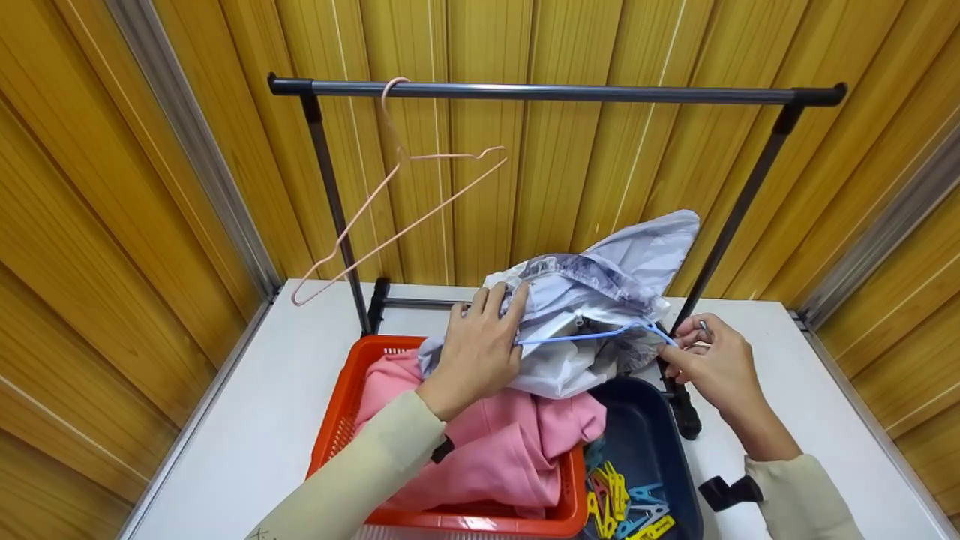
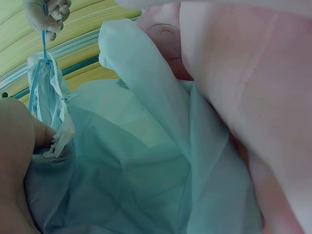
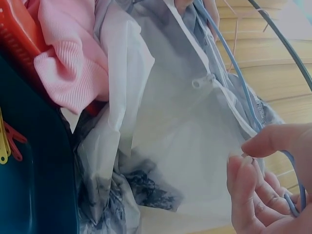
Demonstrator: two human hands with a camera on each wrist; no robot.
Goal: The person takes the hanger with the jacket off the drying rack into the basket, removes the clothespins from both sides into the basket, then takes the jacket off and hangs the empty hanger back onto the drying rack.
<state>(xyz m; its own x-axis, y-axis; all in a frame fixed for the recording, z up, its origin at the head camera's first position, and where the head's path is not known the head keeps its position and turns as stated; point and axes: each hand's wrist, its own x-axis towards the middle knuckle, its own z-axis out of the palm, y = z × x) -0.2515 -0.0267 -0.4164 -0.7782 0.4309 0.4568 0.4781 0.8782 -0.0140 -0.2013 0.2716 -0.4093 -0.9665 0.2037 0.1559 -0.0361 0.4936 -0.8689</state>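
Observation:
A light grey jacket (image 1: 570, 292) with a dark mottled pattern and a zipper (image 3: 202, 82) is held up above the baskets. My left hand (image 1: 484, 337) grips its left side, with the thumb tucked under the fabric edge in the left wrist view. A blue clothes hanger (image 1: 577, 338) lies across the jacket's opening, its left end running in under my left hand. Over on the right, my right hand (image 1: 712, 364) holds this hanger near its hook, which curves through the fingers in the right wrist view. Part of the hanger is hidden by cloth.
A pink ribbed garment (image 1: 487, 450) fills the red basket (image 1: 330, 427). Beside it, a dark blue tray (image 1: 679, 442) contains several clothespins (image 1: 615, 495). Behind stands a black clothes rack (image 1: 555, 91) with an unfilled pink hanger (image 1: 397, 217) on its bar.

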